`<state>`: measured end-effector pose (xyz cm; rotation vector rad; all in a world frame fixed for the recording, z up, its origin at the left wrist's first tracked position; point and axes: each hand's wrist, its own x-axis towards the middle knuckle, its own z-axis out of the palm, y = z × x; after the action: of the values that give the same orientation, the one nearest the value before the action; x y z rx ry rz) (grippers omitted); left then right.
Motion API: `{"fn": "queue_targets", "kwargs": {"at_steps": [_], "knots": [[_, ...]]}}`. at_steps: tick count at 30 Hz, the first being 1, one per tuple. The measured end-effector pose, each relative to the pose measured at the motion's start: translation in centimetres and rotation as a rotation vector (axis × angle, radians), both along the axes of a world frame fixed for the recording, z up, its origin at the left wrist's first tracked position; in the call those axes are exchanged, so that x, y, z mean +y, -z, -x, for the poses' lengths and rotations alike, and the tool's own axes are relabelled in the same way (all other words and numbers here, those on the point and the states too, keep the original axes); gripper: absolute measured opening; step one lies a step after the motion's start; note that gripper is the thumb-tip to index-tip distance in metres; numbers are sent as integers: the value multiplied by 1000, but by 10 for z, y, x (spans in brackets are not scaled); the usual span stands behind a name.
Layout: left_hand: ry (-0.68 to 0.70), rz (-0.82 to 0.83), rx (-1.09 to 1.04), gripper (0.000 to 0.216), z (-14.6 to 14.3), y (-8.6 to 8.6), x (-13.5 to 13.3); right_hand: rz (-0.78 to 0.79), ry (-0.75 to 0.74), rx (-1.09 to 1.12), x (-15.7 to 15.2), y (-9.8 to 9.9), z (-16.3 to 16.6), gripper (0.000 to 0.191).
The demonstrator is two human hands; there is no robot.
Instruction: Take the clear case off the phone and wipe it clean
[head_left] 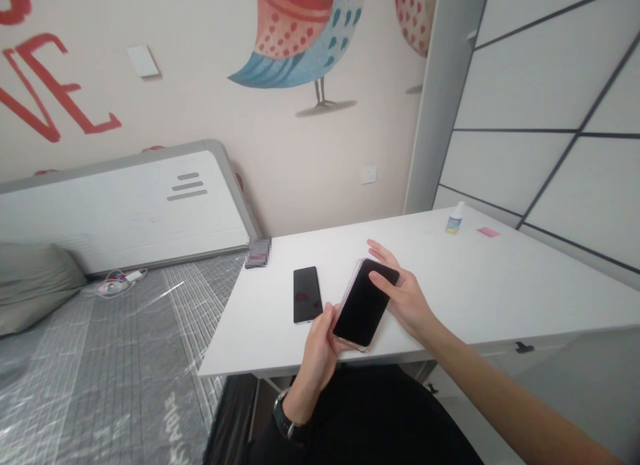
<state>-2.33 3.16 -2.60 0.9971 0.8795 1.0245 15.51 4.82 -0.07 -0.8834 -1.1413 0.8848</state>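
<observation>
Both hands hold a smartphone point(364, 306) with a dark screen, tilted above the front of the white table. My left hand point(320, 341) is closed around its lower left corner, with a black watch point(286, 411) on that wrist. My right hand point(404, 295) grips the upper right corner, thumb lying on the screen and other fingers behind or past the edge. A pale, see-through rim shows along the phone's left and bottom edges; whether it is a case I cannot tell. Left of my hands, a second smartphone point(307, 294) lies screen up on the table.
On the white table point(480, 285) stand a small white bottle point(454, 219) and, beside it, a pink slip point(489, 232) at the far right. A blurred dark item point(259, 251) lies at the far left corner. A plastic-covered bed point(125, 358) is at left; drawers sit under the table.
</observation>
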Motion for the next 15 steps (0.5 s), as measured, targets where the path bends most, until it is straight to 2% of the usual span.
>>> {"fn": "queue_targets", "kwargs": {"at_steps": [6,11,15], "knots": [[25,-19,-14,65,2,1,9,45,-146,74,8,2,2,53],[-43,-82,57,61,7,2,20,-51,-239,127,-3,-9,4,54],[-133,-130,103,54,15,-4,27,-65,-212,410,-9,-17,-3,42]]}}
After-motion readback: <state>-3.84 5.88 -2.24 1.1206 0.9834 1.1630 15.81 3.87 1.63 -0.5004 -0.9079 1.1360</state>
